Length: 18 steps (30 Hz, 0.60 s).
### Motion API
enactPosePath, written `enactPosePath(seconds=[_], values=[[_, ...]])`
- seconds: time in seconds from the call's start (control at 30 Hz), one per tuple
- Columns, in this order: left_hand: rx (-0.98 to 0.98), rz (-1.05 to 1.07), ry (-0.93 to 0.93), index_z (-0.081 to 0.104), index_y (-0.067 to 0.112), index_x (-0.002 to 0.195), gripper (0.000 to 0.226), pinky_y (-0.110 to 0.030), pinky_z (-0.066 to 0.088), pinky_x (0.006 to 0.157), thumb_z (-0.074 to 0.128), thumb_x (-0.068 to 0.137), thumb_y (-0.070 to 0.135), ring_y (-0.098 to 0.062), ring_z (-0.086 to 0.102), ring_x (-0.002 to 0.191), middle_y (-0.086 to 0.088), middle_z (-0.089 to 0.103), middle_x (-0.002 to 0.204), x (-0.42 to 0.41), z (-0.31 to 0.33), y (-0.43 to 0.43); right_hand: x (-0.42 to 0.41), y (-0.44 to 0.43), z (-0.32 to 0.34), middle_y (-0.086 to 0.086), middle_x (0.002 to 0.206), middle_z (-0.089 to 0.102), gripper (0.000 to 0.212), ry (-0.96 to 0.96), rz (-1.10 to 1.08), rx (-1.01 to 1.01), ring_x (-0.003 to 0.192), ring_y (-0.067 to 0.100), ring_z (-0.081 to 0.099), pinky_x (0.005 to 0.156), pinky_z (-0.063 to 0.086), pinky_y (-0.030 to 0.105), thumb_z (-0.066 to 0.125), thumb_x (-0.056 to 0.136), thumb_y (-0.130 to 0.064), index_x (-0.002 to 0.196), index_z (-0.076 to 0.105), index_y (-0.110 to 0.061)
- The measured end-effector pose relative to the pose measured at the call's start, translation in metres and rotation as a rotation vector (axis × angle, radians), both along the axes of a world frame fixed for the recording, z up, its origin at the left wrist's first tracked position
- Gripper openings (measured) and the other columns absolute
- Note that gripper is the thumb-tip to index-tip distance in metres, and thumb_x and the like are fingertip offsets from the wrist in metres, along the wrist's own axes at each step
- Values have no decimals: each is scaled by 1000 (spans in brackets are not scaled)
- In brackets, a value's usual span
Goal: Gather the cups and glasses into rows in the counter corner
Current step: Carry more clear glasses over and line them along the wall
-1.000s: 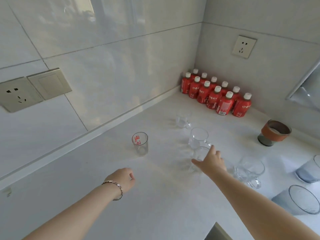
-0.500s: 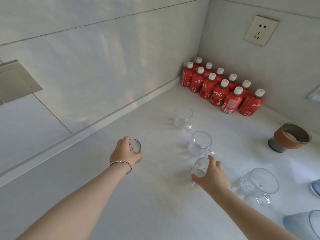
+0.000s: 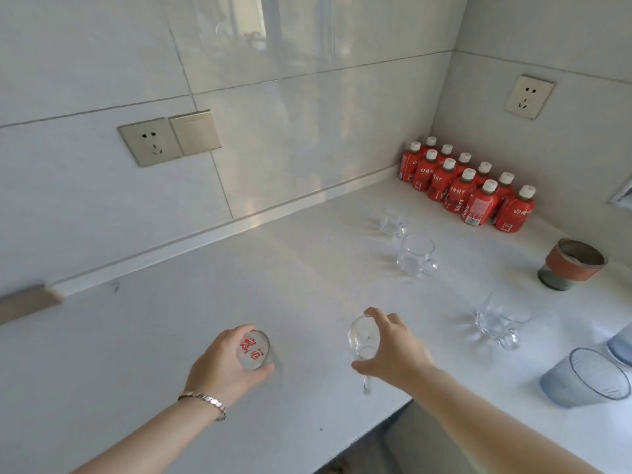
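Two bare forearms reach forward over a pale, faintly speckled stone worktop [image 3: 143,354] that runs into a tiled corner.

The left hand [image 3: 224,366], with a metal link bracelet [image 3: 204,401] at the wrist, wraps its fingers and thumb around a small clear glass with red lettering [image 3: 253,349], tipped so its round mouth faces the camera. To the right of that glass, the right hand [image 3: 393,350] grips a small clear glass cup [image 3: 363,338] from the side, thumb low and fingers curled over the rim; this cup is also tilted, and whether it touches the worktop cannot be told.

Further right, near the worktop's front edge, stands a frosted blue tumbler [image 3: 584,379] with a textured wall, and the edge of a second blue tumbler [image 3: 620,343] shows just behind it. Beyond the lettered glass and to its right sits a clear ribbed glass mug [image 3: 499,323] with a handle. Further back stand a smooth clear handled mug [image 3: 415,256] and, behind it, a smaller clear cup [image 3: 391,224], blurred. Off to the right is a grey cup with a terracotta band [image 3: 571,265].

Farthest away, in the corner, red juice bottles with white caps [image 3: 468,189] stand packed in two rows. Beige wall sockets [image 3: 169,138] are set into the glossy grey tiles.
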State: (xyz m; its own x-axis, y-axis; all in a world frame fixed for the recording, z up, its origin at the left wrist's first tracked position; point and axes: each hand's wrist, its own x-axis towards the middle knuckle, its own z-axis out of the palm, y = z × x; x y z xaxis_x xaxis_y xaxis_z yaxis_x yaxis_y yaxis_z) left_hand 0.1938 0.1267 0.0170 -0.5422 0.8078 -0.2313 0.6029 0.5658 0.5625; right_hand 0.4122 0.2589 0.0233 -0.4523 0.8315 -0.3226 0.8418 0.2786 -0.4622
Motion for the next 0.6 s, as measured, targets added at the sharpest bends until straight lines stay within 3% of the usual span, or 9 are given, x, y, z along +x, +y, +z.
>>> enactPosePath(seconds=[0.3,0.43,0.6], values=[[-52,236,67,49,33,126,68,-29,49,93,78,65,40,-12,59,106,10,56,123,-52,34,-207,-87,-146,28,-2,128,45,85,36,373,31,105,22,57,80,47,28,73,67,-38,138,26,-34],[-22,410,62,52,32,123,70,-30,48,90,78,59,41,-15,60,103,7,58,119,-104,43,-290,-155,-208,33,-3,126,46,86,19,539,52,104,20,58,75,42,24,73,66,-39,138,25,-36],[7,535,75,54,28,122,69,-31,48,91,81,58,36,-19,59,104,4,59,119,-189,43,-382,-264,-277,33,-4,124,47,85,2,658,59,105,19,58,80,45,25,73,65,-38,137,27,-37]])
